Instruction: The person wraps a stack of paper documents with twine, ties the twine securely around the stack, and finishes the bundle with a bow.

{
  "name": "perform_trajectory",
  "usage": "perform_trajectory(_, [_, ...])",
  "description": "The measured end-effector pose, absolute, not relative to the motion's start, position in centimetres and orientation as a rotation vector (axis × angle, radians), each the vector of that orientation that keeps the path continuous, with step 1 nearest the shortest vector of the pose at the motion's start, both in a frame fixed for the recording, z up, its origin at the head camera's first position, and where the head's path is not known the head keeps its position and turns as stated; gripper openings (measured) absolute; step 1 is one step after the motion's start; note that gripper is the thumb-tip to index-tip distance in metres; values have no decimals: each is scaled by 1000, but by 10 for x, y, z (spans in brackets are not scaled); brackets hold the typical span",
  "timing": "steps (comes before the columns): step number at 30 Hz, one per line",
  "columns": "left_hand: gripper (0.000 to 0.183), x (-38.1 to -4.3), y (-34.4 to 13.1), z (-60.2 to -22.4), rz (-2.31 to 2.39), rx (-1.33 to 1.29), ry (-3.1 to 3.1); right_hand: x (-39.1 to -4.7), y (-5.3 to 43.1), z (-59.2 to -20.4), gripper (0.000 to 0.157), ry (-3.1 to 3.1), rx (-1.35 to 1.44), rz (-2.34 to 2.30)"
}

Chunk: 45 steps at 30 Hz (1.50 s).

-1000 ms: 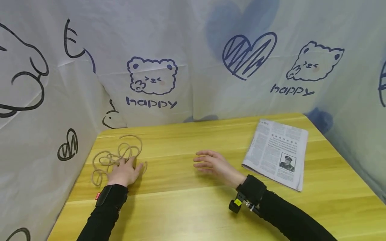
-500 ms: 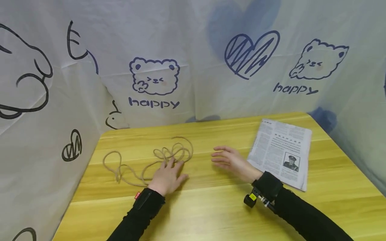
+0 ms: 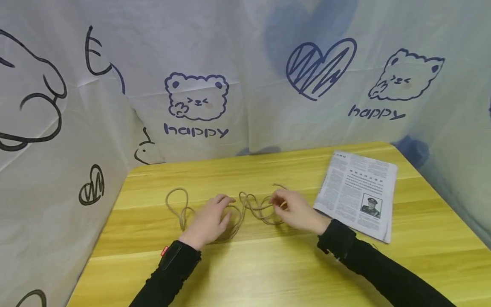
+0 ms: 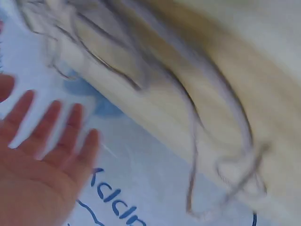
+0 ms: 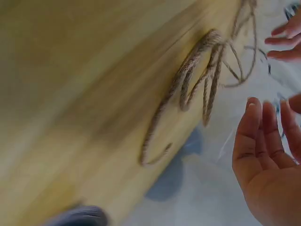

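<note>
A thin jute rope (image 3: pixel 245 209) lies in loose loops across the middle of the table, between and around the hands. My left hand (image 3: pixel 207 221) is over its left part, and in the left wrist view that hand's fingers (image 4: pixel 70 120) are spread and extended, with nothing in the palm. My right hand (image 3: pixel 295 209) hovers at the rope's right loops, fingers bent downward and overlapping them in the head view. The right wrist view shows the right palm bare, its fingers (image 5: pixel 270 127) loosely bent and apart from the rope (image 5: pixel 188 84). One rope end shows just beyond the right fingertips.
A folded newspaper (image 3: pixel 354 192) lies at the right of the table, close to the right wrist. The yellow wood-grain table (image 3: pixel 245 273) meets a white curtain (image 3: pixel 264 115) with printed drawings at the back and both sides.
My left hand swept the rope from the table's left side rightward to the middle, then drew back slightly left. The right hand, earlier held apart, is now over the rope, its fingers more bent.
</note>
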<state>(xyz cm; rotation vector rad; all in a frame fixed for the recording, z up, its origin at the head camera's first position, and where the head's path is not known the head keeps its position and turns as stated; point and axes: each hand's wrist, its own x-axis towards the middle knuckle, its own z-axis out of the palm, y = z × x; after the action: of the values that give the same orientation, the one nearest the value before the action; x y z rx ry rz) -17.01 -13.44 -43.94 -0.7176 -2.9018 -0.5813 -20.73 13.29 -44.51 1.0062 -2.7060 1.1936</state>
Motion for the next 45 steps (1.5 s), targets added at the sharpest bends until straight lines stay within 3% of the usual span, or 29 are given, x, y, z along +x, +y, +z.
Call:
perform_trajectory(2, [34,-173,-137,-441,-458,-687,-2931,-206,126,-445,18,-2720,1117,965])
perform_trajectory(9, [31,-177,-120,-457,-248,-685,-3057,-214,105,-451,54,-2887,1137,360])
perform_trajectory(14, [13,-180,-119,-463,-257,-741,-3004,-217,106,-462,31,-2965,1128,295])
perform_trajectory(25, [15,-183,-158,-449,-884,-648,-3064,-227,140,-464,5,-3006,1077,793])
perform_trajectory(33, [28,-187,-213,-420,-1291,-583,-2950,-237,180,-443,31,-2895,818,1556])
perform_trajectory(39, [34,-182,-252,-407,-1217,-410,-2932,-234,209,-443,26,-2803,535,2068])
perform_trajectory(45, [35,-178,-282,-405,-939,-302,-3005,-226,227,-451,29,-2978,610,1692])
